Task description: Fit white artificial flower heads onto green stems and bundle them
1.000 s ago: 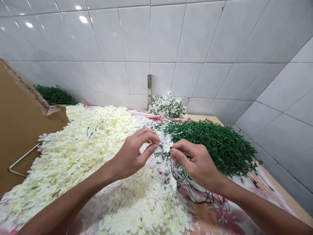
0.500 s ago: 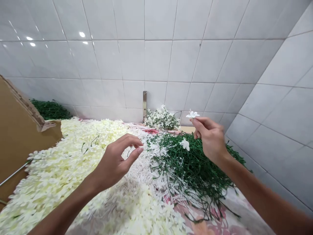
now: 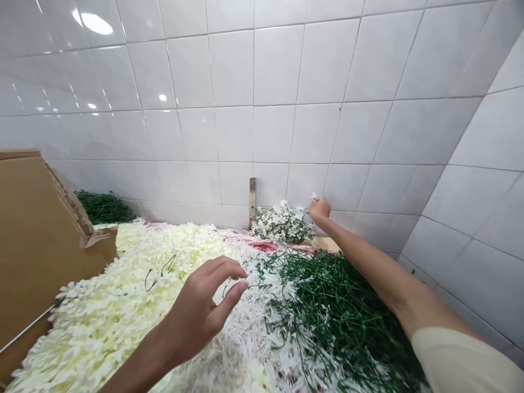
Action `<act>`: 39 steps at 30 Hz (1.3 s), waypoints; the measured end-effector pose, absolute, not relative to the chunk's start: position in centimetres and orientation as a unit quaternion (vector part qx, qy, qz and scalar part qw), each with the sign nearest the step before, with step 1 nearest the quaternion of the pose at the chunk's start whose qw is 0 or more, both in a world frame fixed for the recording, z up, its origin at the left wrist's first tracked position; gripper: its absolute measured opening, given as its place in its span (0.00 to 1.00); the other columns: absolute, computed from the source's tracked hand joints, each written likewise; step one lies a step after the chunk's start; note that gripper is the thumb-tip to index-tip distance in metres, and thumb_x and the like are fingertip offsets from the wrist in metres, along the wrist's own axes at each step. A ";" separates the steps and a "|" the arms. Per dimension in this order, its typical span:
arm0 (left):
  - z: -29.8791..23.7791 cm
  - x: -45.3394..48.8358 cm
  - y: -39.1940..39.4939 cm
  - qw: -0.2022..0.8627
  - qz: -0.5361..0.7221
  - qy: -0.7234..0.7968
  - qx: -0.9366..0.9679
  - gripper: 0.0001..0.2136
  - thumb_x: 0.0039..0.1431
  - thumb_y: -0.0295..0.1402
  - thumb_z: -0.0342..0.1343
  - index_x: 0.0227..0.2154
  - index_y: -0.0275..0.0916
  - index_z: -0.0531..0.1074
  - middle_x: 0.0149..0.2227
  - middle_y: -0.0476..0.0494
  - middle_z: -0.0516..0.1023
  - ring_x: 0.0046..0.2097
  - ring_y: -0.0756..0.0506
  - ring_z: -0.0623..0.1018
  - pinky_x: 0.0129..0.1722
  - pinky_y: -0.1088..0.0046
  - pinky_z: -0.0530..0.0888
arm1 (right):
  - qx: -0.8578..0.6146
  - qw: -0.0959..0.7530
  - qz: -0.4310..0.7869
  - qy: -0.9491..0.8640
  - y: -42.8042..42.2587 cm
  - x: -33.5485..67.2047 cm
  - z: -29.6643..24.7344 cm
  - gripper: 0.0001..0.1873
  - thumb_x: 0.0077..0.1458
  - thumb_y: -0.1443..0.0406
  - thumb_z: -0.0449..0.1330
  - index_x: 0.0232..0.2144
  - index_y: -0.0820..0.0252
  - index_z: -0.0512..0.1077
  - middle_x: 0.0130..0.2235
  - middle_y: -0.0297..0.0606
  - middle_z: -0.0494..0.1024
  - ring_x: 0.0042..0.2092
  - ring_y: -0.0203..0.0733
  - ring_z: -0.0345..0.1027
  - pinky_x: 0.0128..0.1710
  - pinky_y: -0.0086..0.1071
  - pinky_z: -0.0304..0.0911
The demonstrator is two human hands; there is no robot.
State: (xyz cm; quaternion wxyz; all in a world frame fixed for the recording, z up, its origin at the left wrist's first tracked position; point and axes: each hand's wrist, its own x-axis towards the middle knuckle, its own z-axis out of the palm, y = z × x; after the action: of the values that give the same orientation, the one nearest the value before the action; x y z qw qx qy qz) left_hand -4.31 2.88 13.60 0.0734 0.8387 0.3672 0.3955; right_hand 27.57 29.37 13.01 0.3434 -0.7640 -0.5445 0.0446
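Observation:
My right hand (image 3: 320, 208) is stretched forward near the tiled wall, its fingers closed on an artificial flower (image 3: 314, 195) with white petals. Most of that flower is hidden by the hand. Just left of it lies a bunch of finished-looking white flowers on green stems (image 3: 282, 224). My left hand (image 3: 213, 300) hovers over the heap of loose white stamen-like pieces (image 3: 249, 311), thumb and fingertips apart with nothing visible between them. Under my right forearm spreads a pile of green plastic stems (image 3: 339, 300).
Pale yellow-white petals (image 3: 164, 256) cover the left side of the surface. A cardboard box (image 3: 36, 213) stands at the far left, with more green stems (image 3: 104, 207) behind it. A metal bracket (image 3: 252, 202) rises against the tiled wall (image 3: 274, 65).
My right hand has moved forward and away, from above the green stems to beside the flower bunch, carrying the white flower. My left hand stays over the white pieces. The view has tilted up.

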 end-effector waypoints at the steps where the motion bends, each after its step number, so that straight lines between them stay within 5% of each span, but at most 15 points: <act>1: 13.6 -4.4 2.9 0.066 0.397 0.366 0.839 0.03 0.63 0.30 0.49 0.36 0.41 0.67 0.36 0.50 0.74 0.40 0.50 0.73 0.39 0.73 0.71 | -0.766 0.311 0.043 -0.562 29.9 27.3 12.5 0.15 0.61 0.61 0.54 0.49 0.61 0.67 0.50 0.43 0.70 0.46 0.41 0.68 0.45 0.41 0.67; 9: 13.5 -4.3 2.6 -0.005 0.420 0.323 0.848 0.03 0.61 0.27 0.51 0.36 0.39 0.69 0.36 0.48 0.73 0.40 0.50 0.73 0.38 0.73 0.71 | -0.735 0.105 0.027 -0.670 32.0 28.5 11.4 0.16 0.61 0.61 0.55 0.49 0.63 0.67 0.49 0.43 0.70 0.46 0.42 0.68 0.45 0.41 0.67; 18: 14.0 -5.0 2.8 -0.099 0.423 0.309 0.846 0.03 0.60 0.25 0.52 0.34 0.38 0.67 0.32 0.49 0.73 0.35 0.50 0.72 0.35 0.72 0.68 | -0.681 0.081 -0.001 -0.727 28.4 31.3 13.9 0.16 0.61 0.61 0.55 0.49 0.62 0.67 0.50 0.43 0.70 0.47 0.43 0.68 0.46 0.42 0.66; 32: 13.5 -5.9 3.7 -0.109 0.321 0.339 0.877 0.04 0.63 0.31 0.50 0.36 0.41 0.69 0.33 0.48 0.75 0.35 0.48 0.73 0.35 0.70 0.67 | -0.639 -0.148 0.224 -0.721 23.2 32.4 10.3 0.16 0.61 0.61 0.55 0.48 0.64 0.67 0.47 0.42 0.71 0.44 0.41 0.69 0.43 0.40 0.68; 39: 14.0 -6.4 4.0 -0.104 0.301 0.366 0.875 0.08 0.64 0.33 0.46 0.35 0.40 0.69 0.33 0.47 0.76 0.35 0.47 0.74 0.35 0.70 0.68 | -0.638 -0.169 0.245 -0.710 24.1 31.5 8.9 0.17 0.60 0.61 0.56 0.49 0.64 0.67 0.48 0.42 0.70 0.46 0.43 0.68 0.44 0.41 0.68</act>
State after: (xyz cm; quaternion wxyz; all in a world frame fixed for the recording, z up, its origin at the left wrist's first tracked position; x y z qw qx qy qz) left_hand -6.36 4.02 13.95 -0.1044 0.8745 0.3655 0.3012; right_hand 31.49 24.15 8.94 -0.1689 -0.6382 -0.7100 0.2451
